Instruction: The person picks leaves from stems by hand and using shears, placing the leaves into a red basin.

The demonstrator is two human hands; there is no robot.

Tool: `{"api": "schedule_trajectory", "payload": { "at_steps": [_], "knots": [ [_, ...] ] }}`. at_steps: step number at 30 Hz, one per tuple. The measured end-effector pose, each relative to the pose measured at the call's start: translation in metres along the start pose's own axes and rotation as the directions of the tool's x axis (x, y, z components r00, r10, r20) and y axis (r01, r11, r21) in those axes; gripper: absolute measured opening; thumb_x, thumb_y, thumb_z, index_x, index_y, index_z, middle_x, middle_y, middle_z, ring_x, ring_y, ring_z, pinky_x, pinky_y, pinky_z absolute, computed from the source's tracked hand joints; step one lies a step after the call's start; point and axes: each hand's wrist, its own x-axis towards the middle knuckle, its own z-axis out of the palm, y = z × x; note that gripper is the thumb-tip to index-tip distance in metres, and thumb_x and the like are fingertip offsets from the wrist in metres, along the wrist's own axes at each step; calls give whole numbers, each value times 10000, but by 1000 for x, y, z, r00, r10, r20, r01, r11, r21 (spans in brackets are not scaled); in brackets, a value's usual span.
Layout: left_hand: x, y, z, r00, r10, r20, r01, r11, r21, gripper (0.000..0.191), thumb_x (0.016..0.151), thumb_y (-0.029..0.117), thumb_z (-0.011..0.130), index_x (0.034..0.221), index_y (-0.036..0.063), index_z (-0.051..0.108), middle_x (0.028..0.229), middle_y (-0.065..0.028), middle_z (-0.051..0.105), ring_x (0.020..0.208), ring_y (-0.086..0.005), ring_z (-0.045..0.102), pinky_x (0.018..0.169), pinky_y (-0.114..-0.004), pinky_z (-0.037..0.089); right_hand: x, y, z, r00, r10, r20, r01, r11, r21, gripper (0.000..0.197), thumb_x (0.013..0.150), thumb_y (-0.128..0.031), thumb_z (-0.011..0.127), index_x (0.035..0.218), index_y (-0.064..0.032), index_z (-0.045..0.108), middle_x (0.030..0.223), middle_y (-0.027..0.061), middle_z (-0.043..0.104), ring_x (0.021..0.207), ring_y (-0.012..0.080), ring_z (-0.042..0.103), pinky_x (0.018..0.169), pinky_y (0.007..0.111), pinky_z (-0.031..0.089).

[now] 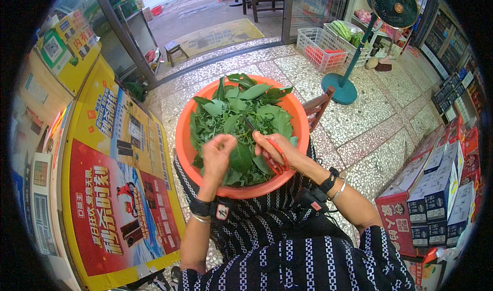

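Observation:
An orange plastic basin [301,121] rests on my lap, heaped with green leaves [231,105] and finely cut leaf pieces [210,124]. My right hand [274,150] grips red-handled scissors [284,161]. Their dark blades point up and to the left over the leaves. Across from it, my left hand [218,154] hovers over the left half of the basin, thumb and fingers curled towards each other. Whether a stem is pinched between them is unclear. A broad leaf [240,157] lies just right of that hand.
At left stands a counter with a yellow and red poster [127,191]. A teal pedestal fan [339,87] and white plastic crates [321,48], one with watermelons [341,30], are ahead right. Stacked cartons [431,198] stand at right. A wooden chair [319,106] is behind the basin.

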Motion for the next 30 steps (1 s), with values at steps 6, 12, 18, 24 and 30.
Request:
{"api": "schedule_trajectory", "payload": {
  "at_steps": [6, 12, 18, 24, 30],
  "knots": [
    [55, 14, -29, 973, 225, -51, -216, 966, 142, 188, 851, 166, 667, 889, -18, 654, 930, -70, 641, 856, -137, 579, 777, -288, 453, -10, -3, -14, 999, 14, 46, -18, 997, 81, 690, 900, -686, 291, 829, -32, 499, 616, 8, 420, 467, 122, 478, 429, 257, 417],
    [53, 58, -27, 911, 395, -120, -406, 908, -98, 187, 928, 191, 576, 965, 8, 580, 977, -80, 650, 900, -143, 600, 809, -278, 470, -21, -8, -15, 993, -119, 8, 117, 987, 112, 677, 907, -676, 298, 848, -28, 487, 606, 8, 412, 475, 117, 476, 430, 255, 397],
    [-7, 62, -4, 1000, 16, -12, -19, 929, -369, 133, 953, 160, 533, 985, 33, 552, 841, -3, 609, 748, -73, 557, 686, -219, 455, -28, -13, -9, 986, -166, -35, 169, 980, 104, 480, 978, -474, 391, 881, -27, 535, 612, 2, 470, 507, 100, 488, 461, 240, 395],
    [-50, 32, 36, 998, 62, 3, -61, 980, -189, 97, 897, 72, 604, 950, -5, 629, 823, 10, 633, 764, -51, 555, 703, -204, 446, -24, -6, 6, 978, -207, -21, 208, 977, 39, 233, 858, -223, 665, 762, -45, 550, 568, -26, 520, 454, 55, 476, 408, 225, 357],
    [-54, 22, 37, 982, 186, 39, -185, 982, -31, 174, 897, 16, 582, 1064, -8, 625, 816, 8, 616, 745, -50, 550, 685, -183, 441, -25, 3, 4, 993, -110, 36, 100, 972, 210, 154, 859, -136, 626, 782, -42, 531, 578, -5, 539, 484, 68, 534, 433, 218, 423]
  ]
}}
